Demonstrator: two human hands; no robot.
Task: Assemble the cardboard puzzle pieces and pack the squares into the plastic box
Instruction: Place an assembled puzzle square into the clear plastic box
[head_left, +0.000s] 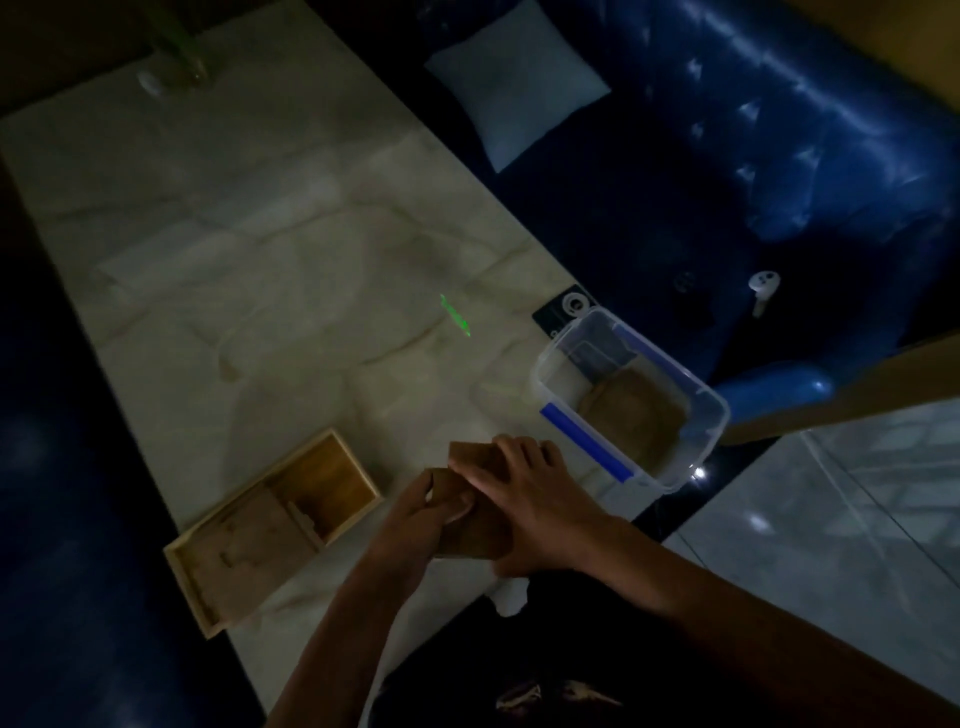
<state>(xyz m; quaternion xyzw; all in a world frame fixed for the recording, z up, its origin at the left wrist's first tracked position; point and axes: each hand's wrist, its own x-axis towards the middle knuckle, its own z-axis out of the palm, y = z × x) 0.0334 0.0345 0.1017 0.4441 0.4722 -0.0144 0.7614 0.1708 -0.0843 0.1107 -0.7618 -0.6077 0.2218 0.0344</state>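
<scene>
Both hands work at the near edge of the worktop (270, 218), close together over brown cardboard puzzle pieces (470, 519). The left hand (415, 512) pinches the left side of the cardboard, thumb on top; the right hand (530, 496) lies flat across it, fingers spread and pressing down toward the far edge. The light is dim, so I cannot tell whether the pieces are already locked into a square or only laid together.

The plastic box (631, 395) stands at the worktop's right edge, just beyond and to the right of the hands, its long axis running from the far-left toward the near-right. The right hand is clearly the nearer, so a carry into the box would likely fall to it.

The box is clear, thin-walled, with blue clips on its rim, and a matte brown square (631, 415) already lies inside. Left of the hands, at the near edge, a pale wooden tray (275, 530) holds more flat pieces. The worktop looks like smooth veined marble.
</scene>
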